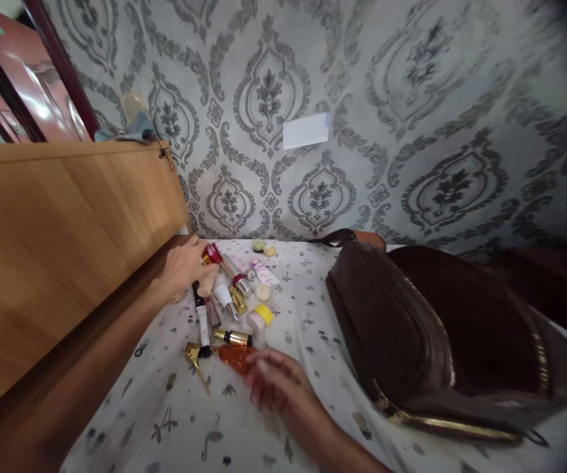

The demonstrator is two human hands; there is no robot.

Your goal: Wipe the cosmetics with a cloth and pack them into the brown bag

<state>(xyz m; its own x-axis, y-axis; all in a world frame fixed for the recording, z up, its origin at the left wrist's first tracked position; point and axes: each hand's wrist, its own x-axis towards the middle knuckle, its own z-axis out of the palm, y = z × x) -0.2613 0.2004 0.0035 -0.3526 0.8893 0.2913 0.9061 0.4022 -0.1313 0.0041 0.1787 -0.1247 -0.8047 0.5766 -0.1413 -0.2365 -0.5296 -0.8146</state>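
Observation:
My left hand (187,264) is at the far left of a cluster of cosmetics, its fingers closed on a small red bottle (211,253) with a gold part. My right hand (278,381), slightly blurred, has curled fingers at the right end of an orange see-through bottle (236,359). Left of that bottle lies a gold pump top (194,355). Between my hands lie a gold tube with a black end (234,337), a jar with a yellow lid (259,318), a white tube (225,297), a silver tube (236,274) and a white-and-black stick (203,326).
A large dark brown bag (391,328) with gold zips lies on the right of the patterned white sheet (303,387). A wooden panel (76,217) stands on the left. Behind is a patterned grey wall (268,98) with a white label (305,131).

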